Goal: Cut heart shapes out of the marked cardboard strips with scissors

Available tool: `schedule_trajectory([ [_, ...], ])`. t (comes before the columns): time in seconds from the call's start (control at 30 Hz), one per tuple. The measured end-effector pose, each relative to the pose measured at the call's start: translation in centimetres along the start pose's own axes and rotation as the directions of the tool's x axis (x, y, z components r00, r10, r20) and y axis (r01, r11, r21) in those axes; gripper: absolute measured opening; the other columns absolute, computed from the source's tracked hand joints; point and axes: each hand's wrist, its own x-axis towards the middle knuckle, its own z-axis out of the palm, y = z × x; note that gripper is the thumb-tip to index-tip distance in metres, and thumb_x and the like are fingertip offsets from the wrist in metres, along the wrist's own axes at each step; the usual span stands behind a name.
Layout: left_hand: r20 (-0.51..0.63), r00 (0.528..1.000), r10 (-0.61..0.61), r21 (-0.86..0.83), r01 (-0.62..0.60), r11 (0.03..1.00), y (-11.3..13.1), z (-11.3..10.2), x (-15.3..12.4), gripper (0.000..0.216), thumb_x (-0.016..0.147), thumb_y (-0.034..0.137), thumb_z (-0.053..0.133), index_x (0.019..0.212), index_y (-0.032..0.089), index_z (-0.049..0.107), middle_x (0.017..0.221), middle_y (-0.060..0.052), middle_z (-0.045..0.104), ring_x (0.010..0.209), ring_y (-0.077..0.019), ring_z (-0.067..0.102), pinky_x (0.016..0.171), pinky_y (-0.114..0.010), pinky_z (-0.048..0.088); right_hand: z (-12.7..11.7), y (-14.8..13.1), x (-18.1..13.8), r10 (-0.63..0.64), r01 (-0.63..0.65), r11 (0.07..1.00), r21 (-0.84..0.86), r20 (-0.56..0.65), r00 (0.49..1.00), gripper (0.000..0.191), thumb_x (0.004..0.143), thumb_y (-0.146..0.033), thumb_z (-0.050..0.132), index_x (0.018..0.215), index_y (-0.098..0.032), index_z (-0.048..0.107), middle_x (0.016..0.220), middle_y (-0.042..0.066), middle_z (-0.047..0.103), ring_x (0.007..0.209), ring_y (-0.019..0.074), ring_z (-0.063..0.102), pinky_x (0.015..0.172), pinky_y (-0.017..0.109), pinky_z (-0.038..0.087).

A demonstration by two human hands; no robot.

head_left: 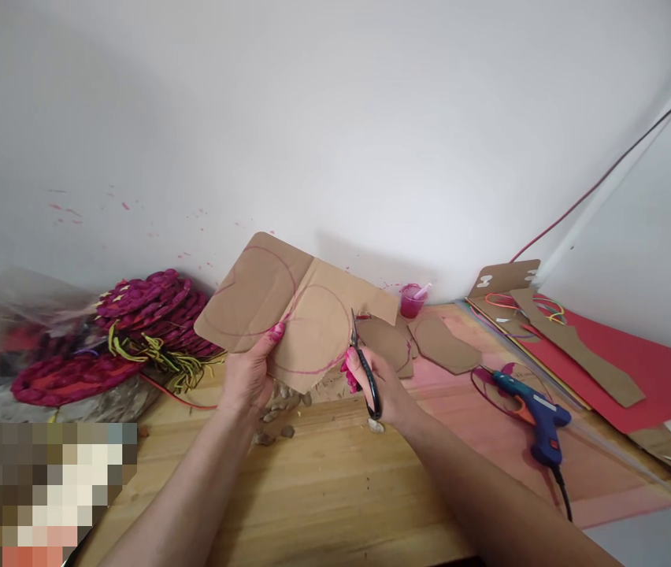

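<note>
My left hand (251,370) grips the lower edge of a brown cardboard sheet (288,303) held up over the wooden table (324,480). Pink circles are drawn on the sheet. My right hand (379,386) is closed round the handles of black scissors (365,366), whose blades bite into the cardboard's right edge along a pink line. Small cardboard scraps (279,409) lie on the table under my hands.
Cut cardboard shapes (439,342) and a pink cup (412,299) lie by the wall. A blue glue gun (533,409) with its cord rests to the right, beside red paper (654,370) and cardboard strips. Magenta woven pieces (146,315) pile up at left.
</note>
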Motion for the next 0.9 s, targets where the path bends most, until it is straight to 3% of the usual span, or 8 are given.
schedule_trajectory([
  [0.23, 0.039, 0.998, 0.039, 0.01, -0.04, 0.999, 0.1, 0.2, -0.4, 0.058, 0.066, 0.007, 0.085, 0.121, 0.02, 0.071, 0.132, -0.008, 0.071, 0.128, -0.024, 0.062, 0.114, -0.037, 0.047, 0.2, 1.2, 0.3, 0.027, -0.026, 0.997, 0.077, -0.006, 1.0, 0.056, 0.095, -0.071, 0.042, 0.068, -0.023, 0.043, 0.055, -0.005, 0.043, 0.049, 0.012, 0.045, 0.048, 0.025, 0.033],
  [0.37, 0.053, 0.997, 0.062, 0.007, -0.063, 0.998, 0.0, 0.2, -0.6, 0.06, 0.066, 0.007, 0.085, 0.122, 0.02, 0.07, 0.13, -0.009, 0.072, 0.13, -0.024, 0.061, 0.115, -0.037, 0.045, 0.6, 2.1, 0.2, 0.079, -0.073, 0.987, 0.146, -0.036, 0.996, 0.054, 0.091, -0.069, 0.053, 0.065, -0.023, 0.042, 0.049, -0.006, 0.043, 0.041, 0.0107, 0.043, 0.041, 0.024, 0.03],
  [0.53, 0.07, 0.996, 0.064, -0.003, -0.064, 0.998, 0.0, 0.1, -0.3, 0.061, 0.065, 0.008, 0.086, 0.123, 0.02, 0.07, 0.128, -0.009, 0.073, 0.13, -0.025, 0.061, 0.115, -0.039, 0.046, 0.5, 1.0, -0.4, 0.057, -0.052, 0.994, 0.092, -0.056, 0.997, 0.052, 0.089, -0.065, 0.06, 0.064, -0.023, 0.042, 0.045, -0.007, 0.041, 0.037, 0.0101, 0.043, 0.038, 0.022, 0.031],
  [0.77, 0.011, 0.998, -0.063, 0.0, 0.063, 0.998, 0.4, -0.5, 0.7, 0.057, 0.063, 0.009, 0.089, 0.117, 0.015, 0.072, 0.12, -0.011, 0.076, 0.123, -0.0254, 0.066, 0.111, -0.038, 0.049, 0.6, 1.0, -0.1, 0.068, -0.064, 0.994, 0.084, -0.054, 0.996, 0.054, 0.087, -0.069, 0.061, 0.065, -0.023, 0.044, 0.047, -0.007, 0.042, 0.038, 0.0109, 0.045, 0.038, 0.023, 0.036],
  [0.9, 0.123, 0.985, -0.124, 0.076, 0.115, 0.99, 0.7, -0.7, 0.5, 0.063, 0.058, 0.009, 0.092, 0.118, 0.015, 0.072, 0.117, -0.012, 0.077, 0.117, -0.0257, 0.07, 0.109, -0.04, 0.051, -0.1, 1.0, 0.1, 0.032, -0.032, 0.997, 0.074, -0.003, 0.999, 0.056, 0.091, -0.07, 0.054, 0.063, -0.022, 0.047, 0.053, -0.003, 0.049, 0.047, 0.0138, 0.051, 0.047, 0.026, 0.041],
])
